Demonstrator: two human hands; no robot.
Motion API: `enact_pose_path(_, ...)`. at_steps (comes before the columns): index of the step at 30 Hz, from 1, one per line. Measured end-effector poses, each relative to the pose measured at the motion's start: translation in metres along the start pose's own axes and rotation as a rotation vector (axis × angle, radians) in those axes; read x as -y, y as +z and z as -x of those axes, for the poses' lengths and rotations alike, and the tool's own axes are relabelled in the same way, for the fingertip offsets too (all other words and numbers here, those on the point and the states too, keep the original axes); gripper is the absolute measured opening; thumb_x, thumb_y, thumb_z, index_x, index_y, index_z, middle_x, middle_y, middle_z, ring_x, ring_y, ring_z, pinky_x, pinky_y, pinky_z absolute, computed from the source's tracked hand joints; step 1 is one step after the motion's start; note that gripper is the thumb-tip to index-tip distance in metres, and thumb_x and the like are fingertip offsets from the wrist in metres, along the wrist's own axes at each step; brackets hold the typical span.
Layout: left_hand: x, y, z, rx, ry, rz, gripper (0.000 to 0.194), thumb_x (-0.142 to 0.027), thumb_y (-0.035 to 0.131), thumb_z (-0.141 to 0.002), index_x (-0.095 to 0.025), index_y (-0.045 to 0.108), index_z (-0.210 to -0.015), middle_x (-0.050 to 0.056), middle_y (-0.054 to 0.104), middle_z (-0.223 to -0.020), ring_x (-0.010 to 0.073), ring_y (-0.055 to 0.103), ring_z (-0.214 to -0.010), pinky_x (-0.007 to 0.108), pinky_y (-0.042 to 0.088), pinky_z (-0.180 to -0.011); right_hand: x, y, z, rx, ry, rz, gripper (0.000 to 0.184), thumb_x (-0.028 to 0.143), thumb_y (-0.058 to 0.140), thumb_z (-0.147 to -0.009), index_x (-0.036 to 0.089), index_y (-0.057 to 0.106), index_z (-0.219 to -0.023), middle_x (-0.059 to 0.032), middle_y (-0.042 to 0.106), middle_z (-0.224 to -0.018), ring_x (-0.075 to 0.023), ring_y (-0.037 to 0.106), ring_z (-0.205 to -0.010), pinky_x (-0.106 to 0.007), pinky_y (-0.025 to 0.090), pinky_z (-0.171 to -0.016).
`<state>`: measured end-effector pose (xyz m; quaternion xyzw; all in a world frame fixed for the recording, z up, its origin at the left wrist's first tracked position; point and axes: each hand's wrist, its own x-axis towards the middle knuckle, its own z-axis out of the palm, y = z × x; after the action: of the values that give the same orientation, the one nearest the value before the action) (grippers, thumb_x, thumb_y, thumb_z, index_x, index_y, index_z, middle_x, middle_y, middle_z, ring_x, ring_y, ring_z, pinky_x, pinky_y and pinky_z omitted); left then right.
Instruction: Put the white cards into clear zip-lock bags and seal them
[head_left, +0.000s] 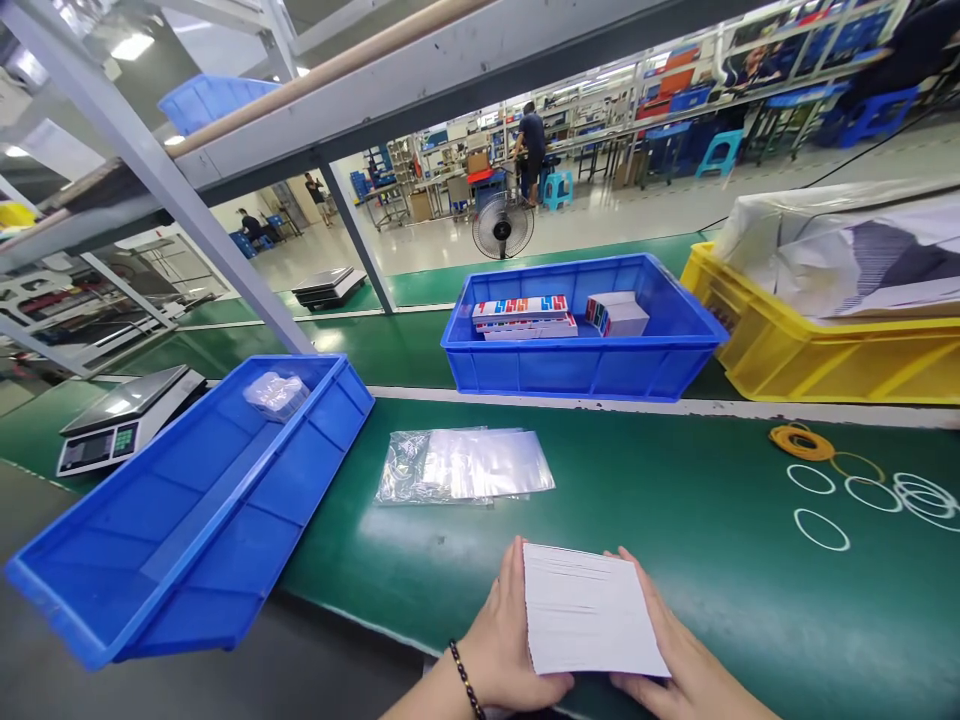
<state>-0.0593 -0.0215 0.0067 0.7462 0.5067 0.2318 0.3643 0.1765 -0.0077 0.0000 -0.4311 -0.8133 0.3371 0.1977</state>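
A stack of white printed sheets [589, 612] rests on the green table [675, 500] at the near edge. My left hand [502, 650], with a dark bead bracelet on the wrist, grips the stack's left edge. My right hand [679, 660] holds its right edge, thumb under the bottom corner. Beyond the sheets lies a pile of clear plastic bags [465, 466].
A long blue tray [187, 510] with a small plastic packet hangs over the table's left edge, next to a weighing scale [124, 420]. A blue bin [585, 360] holds colourful boxes. A yellow bin [825, 350] stands right. Rubber bands [847, 480] lie at right. People work far behind.
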Motion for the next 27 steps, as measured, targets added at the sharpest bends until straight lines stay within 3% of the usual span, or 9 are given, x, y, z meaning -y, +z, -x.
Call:
enact_pose_path(4, -0.006, -0.021, -0.008, 0.092, 0.081, -0.052, 0.127, -0.032, 0.071, -0.045, -0.011, -0.016, -0.135, 0.025, 0.019, -0.138, 0.0408, 0.021, -0.127, 0.057, 0.026, -0.1, 0.003, -0.003, -0.002, -0.072, 0.147, -0.2, 0.094, 0.03, 0.063, -0.065, 0.022, 0.005, -0.138, -0.015, 0.042, -0.132, -0.0319, 0.044, -0.118, -0.044, 0.037, -0.097)
enact_pose_path(7, -0.035, -0.039, -0.011, 0.021, 0.122, -0.097, 0.121, -0.036, 0.071, -0.042, -0.013, -0.003, -0.136, 0.022, 0.028, -0.13, 0.0393, 0.03, -0.121, 0.055, 0.03, -0.097, 0.011, -0.005, 0.0, -0.111, 0.222, -0.364, 0.099, 0.03, 0.067, -0.061, 0.02, 0.006, -0.139, -0.0149, 0.046, -0.128, -0.0304, 0.047, -0.116, -0.043, 0.036, -0.097)
enact_pose_path(11, -0.092, -0.057, -0.017, -0.013, 0.153, -0.243, 0.108, -0.042, 0.071, -0.041, -0.014, 0.018, -0.131, 0.017, 0.041, -0.115, 0.0358, 0.042, -0.108, 0.053, 0.036, -0.091, 0.012, -0.004, 0.006, -0.137, 0.2, -0.497, 0.109, 0.031, 0.064, -0.064, 0.023, -0.015, -0.138, -0.0162, 0.034, -0.138, -0.0291, 0.039, -0.123, -0.044, 0.034, -0.099)
enact_pose_path(15, -0.127, -0.057, -0.032, 0.093, 0.187, -0.513, 0.104, -0.048, 0.067, -0.047, -0.01, 0.022, -0.132, 0.019, 0.045, -0.111, 0.038, 0.043, -0.104, 0.058, 0.032, -0.091, 0.002, -0.004, 0.007, -0.195, 0.116, -0.26, 0.096, 0.033, 0.054, -0.074, 0.025, -0.017, -0.138, -0.0113, 0.009, -0.149, -0.0282, 0.016, -0.133, -0.049, 0.024, -0.104)
enact_pose_path(18, -0.13, -0.051, -0.047, 0.214, 0.188, -0.649, 0.104, -0.044, 0.063, -0.05, -0.004, 0.019, -0.135, 0.023, 0.044, -0.117, 0.0379, 0.041, -0.107, 0.055, 0.027, -0.096, -0.005, -0.005, 0.003, -0.097, 0.082, -0.078, 0.098, 0.032, 0.056, -0.073, 0.022, -0.017, -0.139, -0.0095, 0.002, -0.15, -0.0291, 0.006, -0.134, -0.049, 0.02, -0.106)
enact_pose_path(21, -0.129, -0.049, -0.056, 0.261, 0.2, -0.677, 0.099, -0.045, 0.056, -0.058, -0.001, 0.014, -0.136, 0.024, 0.04, -0.125, 0.0363, 0.036, -0.115, 0.052, 0.021, -0.102, -0.011, -0.001, -0.003, -0.035, 0.03, 0.007, 0.104, 0.032, 0.057, -0.072, 0.02, -0.023, -0.137, -0.0101, -0.001, -0.149, -0.0312, 0.005, -0.133, -0.05, 0.022, -0.106)
enact_pose_path(25, -0.131, -0.051, -0.058, 0.258, 0.179, -0.625, 0.097, -0.043, 0.056, -0.058, -0.002, 0.015, -0.136, 0.023, 0.04, -0.126, 0.0357, 0.035, -0.116, 0.051, 0.017, -0.104, -0.014, 0.005, -0.011, -0.079, -0.071, 0.047, 0.109, 0.03, 0.06, -0.068, 0.018, -0.025, -0.136, -0.0114, -0.006, -0.149, -0.0337, 0.007, -0.133, -0.052, 0.024, -0.104)
enact_pose_path(27, -0.129, -0.052, -0.056, 0.239, 0.161, -0.546, 0.1, -0.046, 0.06, -0.057, -0.005, 0.016, -0.137, 0.023, 0.041, -0.127, 0.0371, 0.035, -0.117, 0.054, 0.016, -0.104, -0.014, 0.005, -0.014, -0.111, -0.109, 0.045, 0.106, 0.031, 0.059, -0.07, 0.018, -0.022, -0.137, -0.0144, 0.001, -0.149, -0.0338, 0.013, -0.132, -0.051, 0.027, -0.103)
